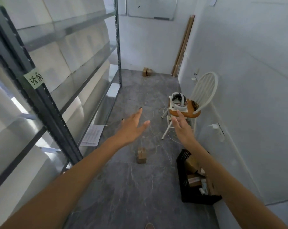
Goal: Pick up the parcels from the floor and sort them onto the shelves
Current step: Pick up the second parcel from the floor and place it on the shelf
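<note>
White chair [204,90] with a wooden seat stood by the right wall, a white headset [178,100] resting on papers on it. Thin white cables [164,111] trailed on the grey floor [131,187] beneath. Whiteboard [151,7] hung on the far wall; long cardboard tubes [183,45] leaned in the corner. Printed sheets [92,135] lay at left.

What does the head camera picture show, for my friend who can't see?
Two empty hands, left hand and right hand, reach out over a grey floor toward a small cardboard parcel. A metal shelf stands left, a black crate right.
</note>
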### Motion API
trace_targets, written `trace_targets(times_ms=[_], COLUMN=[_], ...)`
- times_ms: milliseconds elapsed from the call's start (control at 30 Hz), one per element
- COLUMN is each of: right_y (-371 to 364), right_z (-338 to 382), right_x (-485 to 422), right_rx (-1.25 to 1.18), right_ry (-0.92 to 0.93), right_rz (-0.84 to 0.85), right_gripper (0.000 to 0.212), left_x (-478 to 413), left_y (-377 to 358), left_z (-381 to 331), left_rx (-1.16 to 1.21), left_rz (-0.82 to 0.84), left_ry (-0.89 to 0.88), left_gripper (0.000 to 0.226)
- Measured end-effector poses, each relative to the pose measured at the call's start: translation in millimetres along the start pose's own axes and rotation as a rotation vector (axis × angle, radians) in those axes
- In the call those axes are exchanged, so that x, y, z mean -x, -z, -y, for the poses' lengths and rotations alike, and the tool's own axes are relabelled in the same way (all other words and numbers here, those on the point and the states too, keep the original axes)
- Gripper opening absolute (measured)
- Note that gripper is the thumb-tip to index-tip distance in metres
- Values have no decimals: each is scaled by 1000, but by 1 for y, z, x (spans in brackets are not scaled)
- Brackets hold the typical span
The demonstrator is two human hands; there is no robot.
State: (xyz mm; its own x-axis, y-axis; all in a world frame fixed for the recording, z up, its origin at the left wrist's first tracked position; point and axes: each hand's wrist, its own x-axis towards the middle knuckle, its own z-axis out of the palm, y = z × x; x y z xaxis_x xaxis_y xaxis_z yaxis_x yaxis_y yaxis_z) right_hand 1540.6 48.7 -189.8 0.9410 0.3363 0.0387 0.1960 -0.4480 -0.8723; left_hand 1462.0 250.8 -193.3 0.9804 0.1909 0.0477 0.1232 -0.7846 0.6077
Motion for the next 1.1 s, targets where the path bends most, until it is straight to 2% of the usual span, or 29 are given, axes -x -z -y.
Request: trace_targets(times_ms=[167,433,667,767,933,1000,1100], right_y=[14,9,-17,-33,-65,-79,-95], right_z=[-21,-59,-73,-75,-82,-89,-101], right_x=[-55,-119,-197,-234,-286,-308,-339], right_rx=[15,-2,68,61,-21,-52,-132], right_ry=[15,-25,-95,-121,-246,-338,-593], right_rz=[55,124,135,137,149,158,163], right_gripper=[59,65,59,59,60,59,60], left_x=[-49,-111,-198,-235,-285,-305,-326], left_y=[-18,-45,-45,-47,-51,-53,-56], left_z=[-5,9,37,58,103,121,147], left_rx=[-115,-93,-74,89,426,548,718], left_rz=[-24,10,37,51,126,107,99], left_ry=[-8,38,78,130,364,453,656], left_gripper=[89,80,70,73,70,63,59])
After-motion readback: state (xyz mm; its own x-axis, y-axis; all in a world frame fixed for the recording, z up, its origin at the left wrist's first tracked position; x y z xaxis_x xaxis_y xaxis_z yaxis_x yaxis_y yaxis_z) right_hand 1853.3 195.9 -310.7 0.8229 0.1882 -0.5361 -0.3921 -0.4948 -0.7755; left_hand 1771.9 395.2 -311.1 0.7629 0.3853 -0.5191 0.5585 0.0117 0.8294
